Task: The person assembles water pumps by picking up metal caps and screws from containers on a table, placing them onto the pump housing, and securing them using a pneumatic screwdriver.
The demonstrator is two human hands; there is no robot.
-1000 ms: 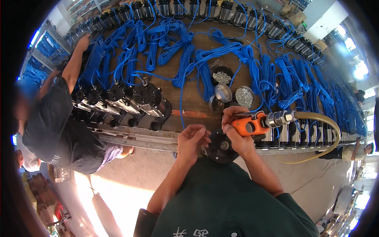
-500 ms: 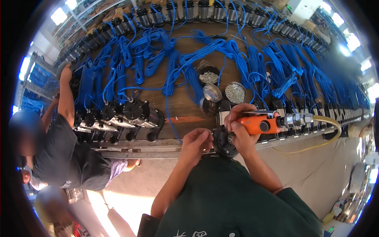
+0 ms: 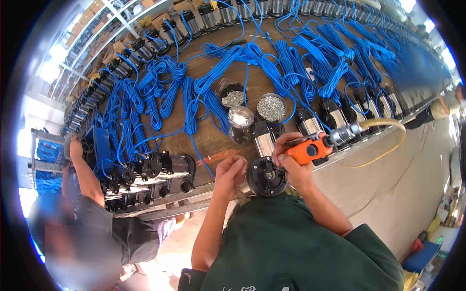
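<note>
My right hand (image 3: 294, 167) is closed around an orange pneumatic screwdriver (image 3: 310, 149) with a silver fitting and a yellowish air hose (image 3: 401, 133). Its fingers rest at the right rim of a black round pump end (image 3: 259, 180), where the tool's tip is hidden. That pump lies on its side at the table edge, its silver body (image 3: 264, 144) pointing away from me and its black face toward me. Just left of it, my left hand (image 3: 229, 175) is raised with thumb and fingers pinched together; anything between them is too small to make out.
Beyond the pump stand a dish of small screws (image 3: 271, 107), a shiny dish (image 3: 241, 116) and a darker bowl (image 3: 233, 97). Blue cable coils (image 3: 218, 70) cover much of the table (image 3: 213, 153). More pumps (image 3: 170, 167) line its edges. A co-worker (image 3: 121, 233) works at left.
The view has swung, shifting the scene. The black pump end's face shows more fully now. My left hand is slightly farther from it, and the screwdriver's hose end tilts higher.
</note>
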